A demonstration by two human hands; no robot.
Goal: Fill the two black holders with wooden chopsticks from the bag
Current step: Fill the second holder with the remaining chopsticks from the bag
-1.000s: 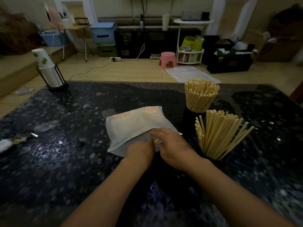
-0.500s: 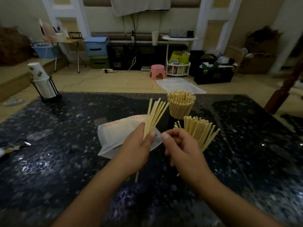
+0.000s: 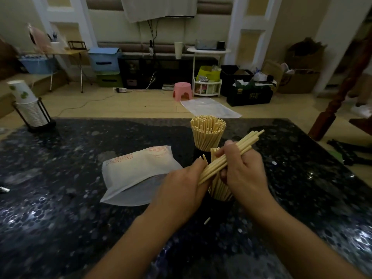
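A bundle of wooden chopsticks (image 3: 244, 142) lies slanted between both hands, tips pointing up and right. My right hand (image 3: 244, 174) grips its middle; my left hand (image 3: 181, 190) holds its lower end. Behind the hands stands the near black holder (image 3: 219, 202), packed with chopsticks and mostly hidden. The far holder's chopsticks (image 3: 207, 132) fan out just beyond it; its black body is barely visible. The white bag (image 3: 136, 172) lies flat on the table to the left of my left hand.
The dark speckled table (image 3: 60, 208) carries a rack of stacked paper cups (image 3: 28, 109) at its far left corner. A small light scrap (image 3: 207, 220) lies near my left wrist. A wooden post (image 3: 342, 87) stands off the table's right edge.
The chopsticks came out of the bag in my left hand, held upright. Now the bundle has tipped over to the right and my right hand has closed round it above the near holder.
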